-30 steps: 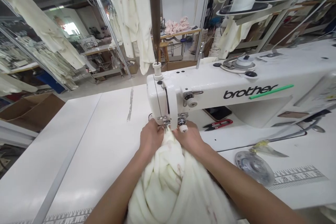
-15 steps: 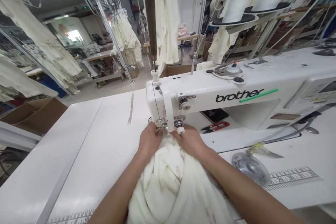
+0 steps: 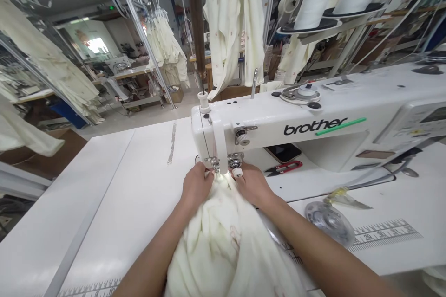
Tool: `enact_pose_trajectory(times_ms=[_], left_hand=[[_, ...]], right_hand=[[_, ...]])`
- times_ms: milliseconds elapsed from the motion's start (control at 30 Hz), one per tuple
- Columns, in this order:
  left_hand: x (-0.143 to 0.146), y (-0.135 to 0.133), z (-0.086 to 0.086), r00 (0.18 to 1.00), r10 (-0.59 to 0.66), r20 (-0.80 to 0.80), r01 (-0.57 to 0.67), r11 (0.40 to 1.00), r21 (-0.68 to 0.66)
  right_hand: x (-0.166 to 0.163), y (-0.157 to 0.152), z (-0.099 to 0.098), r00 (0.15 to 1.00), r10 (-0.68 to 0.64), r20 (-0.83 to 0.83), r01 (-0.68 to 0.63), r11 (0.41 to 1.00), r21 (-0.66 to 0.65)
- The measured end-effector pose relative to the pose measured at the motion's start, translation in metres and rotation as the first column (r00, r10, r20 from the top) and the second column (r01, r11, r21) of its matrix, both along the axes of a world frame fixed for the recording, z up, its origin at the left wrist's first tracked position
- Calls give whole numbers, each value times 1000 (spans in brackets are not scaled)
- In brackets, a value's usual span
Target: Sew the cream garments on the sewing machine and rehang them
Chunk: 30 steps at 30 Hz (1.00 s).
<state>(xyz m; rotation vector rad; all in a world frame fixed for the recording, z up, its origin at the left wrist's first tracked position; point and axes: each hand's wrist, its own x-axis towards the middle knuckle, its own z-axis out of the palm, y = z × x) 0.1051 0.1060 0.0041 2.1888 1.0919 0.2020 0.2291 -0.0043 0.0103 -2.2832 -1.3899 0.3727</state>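
A bunched cream fabric garment [image 3: 223, 241] with faint pinkish print runs from the front edge up to the needle area of a white sewing machine [image 3: 265, 116]. On the left of the needle, my left hand [image 3: 197, 183] is closed, its thumb and fingers pinching the cloth's edge. My right hand [image 3: 253, 184] grips the cloth on the other side, its fingertips partly hidden behind the machine's tension dial [image 3: 236, 167]. The presser foot [image 3: 216, 167] sits between both hands, over the fabric's gathered end.
Red-handled thread snips [image 3: 285, 168] and a phone [image 3: 284, 152] lie under the machine arm. A clear round bobbin case [image 3: 329, 222] rests at right, beside a yellow-and-clear item [image 3: 348, 198]. Thread cones [image 3: 317, 0] stand behind; cream garments [image 3: 233, 23] hang beyond the table.
Both hands stay close to the needle, with the cloth slightly shifted between them. The hanging garments behind have swung, and the view has moved slightly.
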Motion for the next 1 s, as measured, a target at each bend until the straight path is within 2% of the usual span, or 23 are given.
enact_pose_trajectory(times_ms=[367, 533, 733, 867, 1000], left_hand=[[0, 0, 0, 1000, -3, 16, 4, 1000, -13], [-1, -1, 1, 999, -18, 45, 19, 1000, -10], [2, -2, 1, 997, -1, 82, 0, 1000, 12], [-6, -4, 16, 992, -45, 118, 53, 996, -65], [-40, -21, 49, 967, -160, 197, 214, 931, -294]], right_hand=[[0, -2, -1, 999, 12, -39, -11, 1000, 26], [1, -5, 5, 992, 63, -111, -58, 997, 50], [-3, -1, 11, 992, 38, -123, -32, 999, 43], [-6, -5, 18, 990, 54, -131, -46, 997, 61], [-21, -31, 39, 975, 135, -176, -117, 987, 107]])
